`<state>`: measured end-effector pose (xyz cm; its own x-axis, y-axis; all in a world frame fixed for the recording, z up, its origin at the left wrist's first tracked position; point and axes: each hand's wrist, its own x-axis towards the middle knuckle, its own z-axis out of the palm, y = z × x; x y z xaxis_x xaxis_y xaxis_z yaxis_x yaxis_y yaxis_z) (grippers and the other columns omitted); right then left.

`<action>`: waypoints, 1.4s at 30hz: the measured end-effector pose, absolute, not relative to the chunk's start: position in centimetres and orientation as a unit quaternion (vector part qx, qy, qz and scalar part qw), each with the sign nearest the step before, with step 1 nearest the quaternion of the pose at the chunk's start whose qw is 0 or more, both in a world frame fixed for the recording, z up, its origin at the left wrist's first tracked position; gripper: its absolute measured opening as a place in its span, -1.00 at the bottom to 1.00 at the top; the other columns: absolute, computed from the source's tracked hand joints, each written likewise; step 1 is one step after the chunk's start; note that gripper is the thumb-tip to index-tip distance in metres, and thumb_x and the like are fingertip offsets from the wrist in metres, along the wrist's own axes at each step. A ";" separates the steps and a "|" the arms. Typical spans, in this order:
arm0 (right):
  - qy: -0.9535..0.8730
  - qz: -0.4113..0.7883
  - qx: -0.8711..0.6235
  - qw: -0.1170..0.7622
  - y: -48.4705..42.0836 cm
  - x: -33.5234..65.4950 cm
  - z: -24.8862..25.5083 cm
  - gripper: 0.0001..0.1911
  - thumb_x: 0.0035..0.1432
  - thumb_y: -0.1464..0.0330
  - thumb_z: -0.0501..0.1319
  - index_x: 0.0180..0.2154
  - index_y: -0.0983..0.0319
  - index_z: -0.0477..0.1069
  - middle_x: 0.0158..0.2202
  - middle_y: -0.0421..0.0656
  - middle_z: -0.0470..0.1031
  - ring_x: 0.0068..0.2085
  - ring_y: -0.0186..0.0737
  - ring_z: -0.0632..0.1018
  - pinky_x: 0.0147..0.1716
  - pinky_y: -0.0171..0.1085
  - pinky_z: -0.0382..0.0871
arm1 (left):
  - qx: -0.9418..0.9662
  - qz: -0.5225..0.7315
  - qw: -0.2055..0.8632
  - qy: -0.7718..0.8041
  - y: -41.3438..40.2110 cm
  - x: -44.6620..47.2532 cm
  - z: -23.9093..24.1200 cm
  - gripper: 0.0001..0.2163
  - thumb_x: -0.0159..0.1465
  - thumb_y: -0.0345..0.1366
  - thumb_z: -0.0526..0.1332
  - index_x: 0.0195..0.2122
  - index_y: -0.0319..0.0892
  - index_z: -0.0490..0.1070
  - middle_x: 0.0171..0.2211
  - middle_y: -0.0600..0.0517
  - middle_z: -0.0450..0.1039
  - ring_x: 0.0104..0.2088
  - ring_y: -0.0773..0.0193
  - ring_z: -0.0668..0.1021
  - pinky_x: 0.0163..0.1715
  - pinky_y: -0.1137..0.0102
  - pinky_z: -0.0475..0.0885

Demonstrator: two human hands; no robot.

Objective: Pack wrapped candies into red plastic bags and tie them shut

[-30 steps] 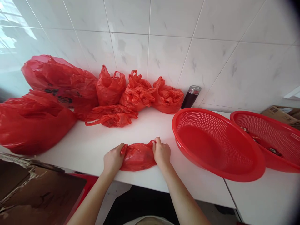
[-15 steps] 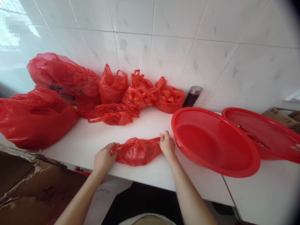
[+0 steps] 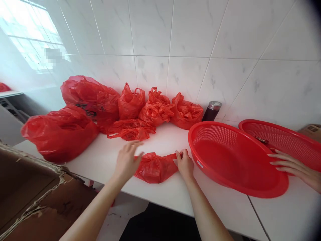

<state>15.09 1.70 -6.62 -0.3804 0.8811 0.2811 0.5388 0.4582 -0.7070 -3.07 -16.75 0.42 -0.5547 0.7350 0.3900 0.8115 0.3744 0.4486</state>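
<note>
A small filled red plastic bag (image 3: 155,170) lies on the white table in front of me, its top twisted and knotted. My right hand (image 3: 185,164) pinches the bag's right-hand end, pulled out to the side. My left hand (image 3: 127,160) hovers at the bag's left end with its fingers stretched and apart. Part of the bag's left end is hidden behind that hand. Just behind lies a flattened red plastic bag (image 3: 134,130) with loose handles. To the right of my right hand stands a large red plastic basket (image 3: 225,164) with perforated walls.
Several filled red bags (image 3: 156,108) stand along the tiled wall, with bigger ones (image 3: 62,134) at left. A dark thermos (image 3: 212,111) stands behind the basket. Another person's hand (image 3: 296,167) reaches over a second red basket (image 3: 296,137). An open cardboard box (image 3: 47,187) sits at lower left.
My left hand has let go of the bag's left end and opened its fingers. My right hand keeps its pinch. The other person's hand has come in over the baskets. The view has shifted.
</note>
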 end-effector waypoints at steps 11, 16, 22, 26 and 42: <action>-0.754 0.344 -0.447 0.336 1.5 15.4 -6.6 -0.70 0.24 0.05 -0.07 -0.25 0.13 0.20 -0.58 -0.31 0.39 -0.55 -0.21 0.41 -0.54 -0.32 0.15 | -0.597 -0.154 -0.089 -0.782 -14.4 -7.9 4.1 -0.76 0.10 -0.38 0.18 -0.27 -0.01 0.57 -0.30 0.04 0.60 -0.29 0.14 0.58 -0.29 0.36 0.39; -0.756 0.352 -0.447 0.322 1.5 15.2 -6.6 -0.74 0.21 0.12 -0.05 -0.22 0.12 0.23 -0.58 -0.31 0.39 -0.55 -0.20 0.40 -0.54 -0.32 0.13 | -0.542 -0.126 -0.016 -0.831 -13.9 -14.4 5.7 -0.73 0.09 -0.41 0.19 -0.20 -0.10 0.56 -0.17 -0.06 0.56 -0.15 0.05 0.54 -0.08 0.19 0.36; -0.762 0.352 -0.444 0.314 1.6 15.2 -6.7 -0.78 0.21 0.15 -0.06 -0.22 0.11 0.19 -0.59 -0.32 0.35 -0.57 -0.20 0.38 -0.54 -0.30 0.13 | -0.466 -0.159 0.117 -0.862 -14.9 -12.8 2.9 -0.56 0.22 -0.28 0.18 0.15 0.01 0.34 0.20 -0.12 0.28 0.19 -0.13 0.31 0.19 -0.06 0.04; -0.770 0.336 -0.450 0.302 1.5 15.0 -6.6 -0.81 0.21 0.18 -0.05 -0.21 0.11 0.19 -0.58 -0.33 0.36 -0.55 -0.22 0.39 -0.53 -0.31 0.12 | -0.326 -0.224 0.159 -0.904 -16.8 -8.9 -2.1 -0.43 0.31 -0.05 0.04 0.32 -0.10 0.05 0.35 -0.27 -0.09 0.29 -0.20 0.14 0.14 -0.05 0.16; -0.772 0.339 -0.431 0.321 1.3 14.6 -6.5 -0.85 0.20 0.30 0.01 -0.25 0.16 0.31 -0.57 -0.33 0.37 -0.55 -0.31 0.39 -0.52 -0.37 0.13 | -0.320 -0.217 0.098 -0.917 -14.3 -7.9 -5.5 -0.42 0.36 -0.05 -0.10 0.36 -0.16 -0.05 0.39 -0.30 -0.30 0.32 -0.38 -0.03 0.16 -0.19 0.05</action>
<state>14.56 1.27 -6.53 -0.4226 0.8833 0.2027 0.4479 0.3980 -0.8006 -7.87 -14.34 -5.49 -0.7760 0.5447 0.3181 0.6295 0.7012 0.3347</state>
